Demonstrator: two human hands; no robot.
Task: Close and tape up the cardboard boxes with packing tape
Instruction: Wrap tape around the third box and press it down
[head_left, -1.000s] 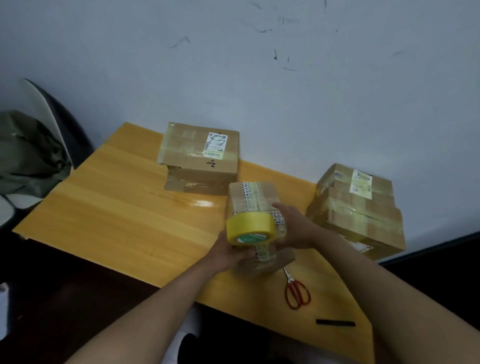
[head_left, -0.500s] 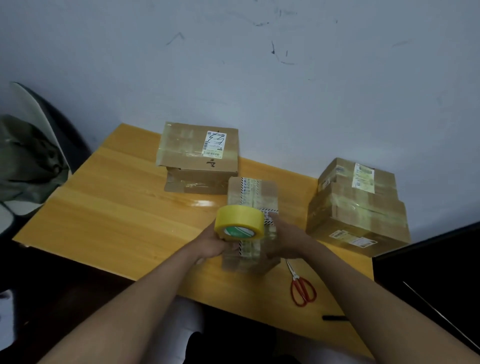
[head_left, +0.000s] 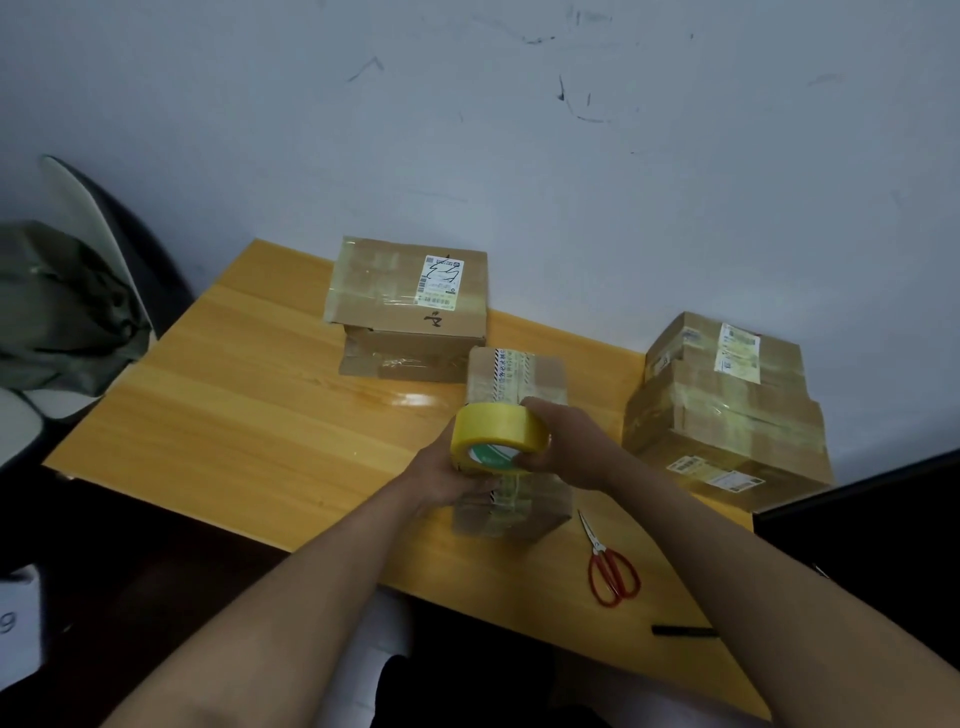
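Head view first, at the hands: the right hand (head_left: 563, 447) is curled round the yellow tape roll (head_left: 498, 434), fingers over its far rim and the thumb at the green core. The left hand (head_left: 447, 475) sits just below and to the left of the roll. Its fingers close against the roll's lower edge and the near face of the box; whether they pinch the tape end or only press it down cannot be told.

Both hands hover over the small cardboard box (head_left: 514, 452), which stands on the table (head_left: 234, 415) directly beneath the roll. The box's long axis runs away from the person, toward the wall, and a printed tape strip already lies along that axis on its top. A strip of tape hangs from the roll down the box's near face, so the roll sits at the near end of the line to be taped.

That is what the coming move seems to turn on: the roll should travel away from the body along the box's length, the right hand pulling while the left, nearer the near face, anchors the end.

Further out, red scissors (head_left: 610, 569) lie just right of the box, nearest the right hand. A taped stack (head_left: 410, 306) stands behind, another stack (head_left: 727, 410) well to the right.
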